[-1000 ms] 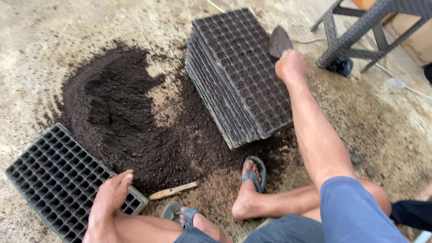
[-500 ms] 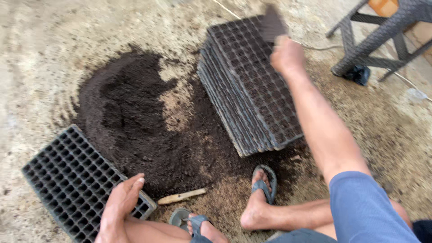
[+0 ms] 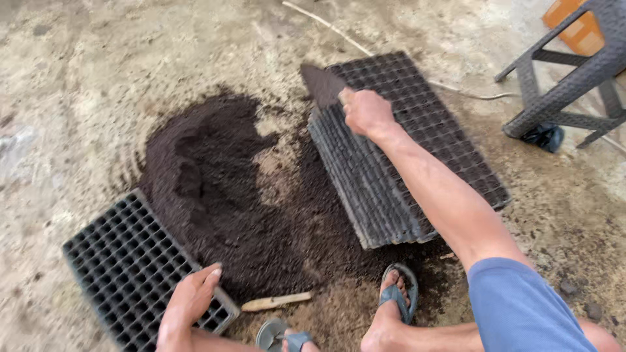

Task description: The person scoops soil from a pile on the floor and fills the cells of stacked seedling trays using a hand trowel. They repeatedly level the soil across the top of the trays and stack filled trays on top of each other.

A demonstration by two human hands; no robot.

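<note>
Dark soil (image 3: 222, 189) is lying heaped on the rough concrete floor (image 3: 78, 78) at frame centre. The right hand (image 3: 366, 112) is gripping a trowel (image 3: 321, 85) over stacked seedling trays (image 3: 417, 163); the left hand (image 3: 190, 301) is resting flat on a lower-left tray (image 3: 124, 267). A wicker stool (image 3: 574, 78) is cut off upper right.

Soil heap (image 3: 222, 189) between single tray (image 3: 124, 267) left, tray stack (image 3: 417, 150) right

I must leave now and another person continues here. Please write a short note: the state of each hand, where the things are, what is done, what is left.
Right hand: shut on a trowel, over the far end of the stack of trays.
Left hand: open, resting on the near corner of the single tray.
Soil pile lies between the trays; a wooden stick is beside the left hand.
Done: no cell filled.
Left: the single tray's cells are all without soil.
</note>
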